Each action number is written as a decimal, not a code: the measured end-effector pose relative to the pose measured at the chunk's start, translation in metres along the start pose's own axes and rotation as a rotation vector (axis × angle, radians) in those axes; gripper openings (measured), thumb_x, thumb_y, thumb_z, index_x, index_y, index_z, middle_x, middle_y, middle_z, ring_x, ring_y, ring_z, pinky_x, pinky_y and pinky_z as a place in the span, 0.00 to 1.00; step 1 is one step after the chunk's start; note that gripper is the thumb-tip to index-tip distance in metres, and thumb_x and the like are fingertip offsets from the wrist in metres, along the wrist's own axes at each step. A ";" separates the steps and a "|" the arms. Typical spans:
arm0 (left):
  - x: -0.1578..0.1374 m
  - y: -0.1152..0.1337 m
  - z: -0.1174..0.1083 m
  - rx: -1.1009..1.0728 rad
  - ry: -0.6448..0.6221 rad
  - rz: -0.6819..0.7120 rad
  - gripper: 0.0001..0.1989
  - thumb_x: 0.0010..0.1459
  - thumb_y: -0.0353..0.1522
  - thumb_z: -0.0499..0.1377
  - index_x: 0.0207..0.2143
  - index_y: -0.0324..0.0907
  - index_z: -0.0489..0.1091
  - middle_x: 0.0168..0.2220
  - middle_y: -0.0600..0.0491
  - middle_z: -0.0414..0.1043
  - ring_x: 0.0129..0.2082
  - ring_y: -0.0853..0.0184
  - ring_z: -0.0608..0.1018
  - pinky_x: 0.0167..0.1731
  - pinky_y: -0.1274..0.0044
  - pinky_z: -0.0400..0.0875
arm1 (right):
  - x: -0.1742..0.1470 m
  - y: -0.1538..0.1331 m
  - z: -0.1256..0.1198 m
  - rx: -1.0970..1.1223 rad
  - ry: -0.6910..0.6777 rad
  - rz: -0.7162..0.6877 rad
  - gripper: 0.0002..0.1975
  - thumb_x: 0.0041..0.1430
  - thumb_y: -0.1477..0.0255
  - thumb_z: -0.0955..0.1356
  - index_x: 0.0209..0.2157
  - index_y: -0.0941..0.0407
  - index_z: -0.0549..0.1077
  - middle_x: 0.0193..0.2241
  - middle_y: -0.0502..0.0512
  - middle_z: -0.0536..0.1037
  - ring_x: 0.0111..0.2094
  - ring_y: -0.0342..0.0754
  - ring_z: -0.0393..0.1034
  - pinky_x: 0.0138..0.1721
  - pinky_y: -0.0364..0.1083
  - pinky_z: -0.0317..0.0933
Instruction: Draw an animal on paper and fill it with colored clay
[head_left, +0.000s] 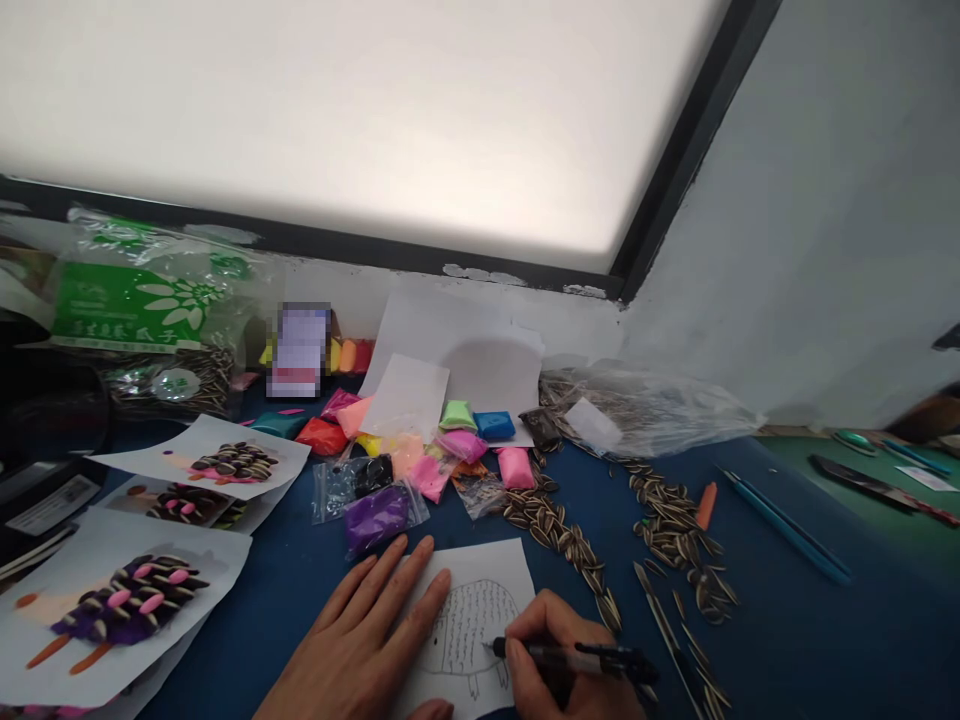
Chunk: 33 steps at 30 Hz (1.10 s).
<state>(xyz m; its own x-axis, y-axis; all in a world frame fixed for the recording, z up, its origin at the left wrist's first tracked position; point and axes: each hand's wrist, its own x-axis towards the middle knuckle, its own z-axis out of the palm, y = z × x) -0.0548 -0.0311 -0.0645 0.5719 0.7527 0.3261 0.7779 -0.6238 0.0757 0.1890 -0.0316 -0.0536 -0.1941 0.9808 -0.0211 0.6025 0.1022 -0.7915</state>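
A small white sheet of paper [487, 560] lies on the blue tabletop in front of me. On it is a black line drawing of a rounded animal [476, 628] with short strokes over its body and small legs. My left hand [367, 625] rests flat across the sheet's left side, fingers stretched out. In my right hand [555, 650] a black pen [592, 657] is gripped, its tip at the right part of the animal's body. Loose sunflower seeds [574, 550] lie just beyond the right hand, and a purple clay packet [377, 518] sits past my left fingertips.
Printed hedgehog pictures [225, 540] are stacked at left. Several colourful clay packets [457, 447] lie mid-table. Bagged sunflower seeds [667, 405] stand along the wall, beside a propped phone [298, 350]. Tweezers [667, 625] and a blue tool [787, 525] lie at right.
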 end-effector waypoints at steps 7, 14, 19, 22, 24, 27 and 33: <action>-0.003 0.000 -0.001 0.016 0.000 0.013 0.36 0.69 0.50 0.55 0.72 0.47 0.51 0.70 0.47 0.54 0.66 0.46 0.65 0.59 0.61 0.68 | 0.000 0.001 0.001 0.012 -0.032 0.006 0.10 0.62 0.65 0.63 0.29 0.54 0.68 0.21 0.49 0.70 0.21 0.43 0.58 0.22 0.41 0.51; -0.001 0.000 -0.001 0.039 -0.023 0.021 0.34 0.70 0.51 0.54 0.71 0.45 0.55 0.70 0.45 0.54 0.67 0.46 0.64 0.59 0.60 0.69 | 0.000 0.001 0.001 0.063 -0.015 0.005 0.10 0.61 0.64 0.65 0.28 0.54 0.68 0.20 0.49 0.71 0.21 0.43 0.61 0.22 0.41 0.53; -0.001 0.000 -0.001 0.031 -0.026 0.008 0.35 0.70 0.50 0.53 0.72 0.46 0.52 0.70 0.46 0.53 0.67 0.46 0.64 0.59 0.60 0.69 | -0.001 0.005 0.000 0.088 -0.003 0.007 0.10 0.61 0.64 0.67 0.28 0.54 0.70 0.20 0.49 0.72 0.20 0.43 0.61 0.21 0.40 0.54; -0.002 -0.001 -0.001 0.008 -0.014 -0.001 0.36 0.69 0.51 0.54 0.73 0.49 0.49 0.70 0.48 0.54 0.67 0.47 0.64 0.60 0.61 0.68 | -0.002 0.007 -0.001 0.083 0.009 -0.003 0.09 0.61 0.65 0.67 0.29 0.54 0.70 0.20 0.49 0.72 0.20 0.43 0.61 0.21 0.40 0.54; -0.003 -0.001 -0.001 0.002 -0.010 -0.004 0.36 0.69 0.51 0.54 0.73 0.50 0.49 0.70 0.48 0.54 0.67 0.47 0.64 0.60 0.61 0.68 | -0.002 0.007 -0.001 0.078 -0.010 -0.017 0.10 0.61 0.65 0.66 0.28 0.54 0.69 0.20 0.49 0.71 0.20 0.43 0.60 0.21 0.40 0.54; -0.003 0.000 -0.002 0.003 -0.012 -0.001 0.36 0.69 0.51 0.54 0.72 0.49 0.50 0.70 0.48 0.54 0.67 0.48 0.64 0.60 0.61 0.68 | -0.002 0.005 0.000 0.063 -0.035 -0.003 0.10 0.61 0.65 0.65 0.28 0.54 0.69 0.21 0.50 0.71 0.20 0.43 0.61 0.22 0.40 0.53; -0.001 0.001 -0.001 0.004 -0.012 -0.001 0.35 0.69 0.50 0.54 0.72 0.48 0.53 0.70 0.46 0.53 0.67 0.47 0.64 0.60 0.60 0.68 | 0.000 0.002 0.000 0.077 -0.035 0.008 0.10 0.60 0.64 0.65 0.27 0.53 0.67 0.20 0.49 0.70 0.21 0.44 0.63 0.23 0.40 0.55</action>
<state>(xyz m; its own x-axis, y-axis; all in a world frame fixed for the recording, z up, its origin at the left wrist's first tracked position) -0.0551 -0.0327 -0.0640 0.5743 0.7556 0.3151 0.7794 -0.6224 0.0720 0.1906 -0.0317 -0.0550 -0.2168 0.9751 -0.0478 0.5435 0.0799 -0.8356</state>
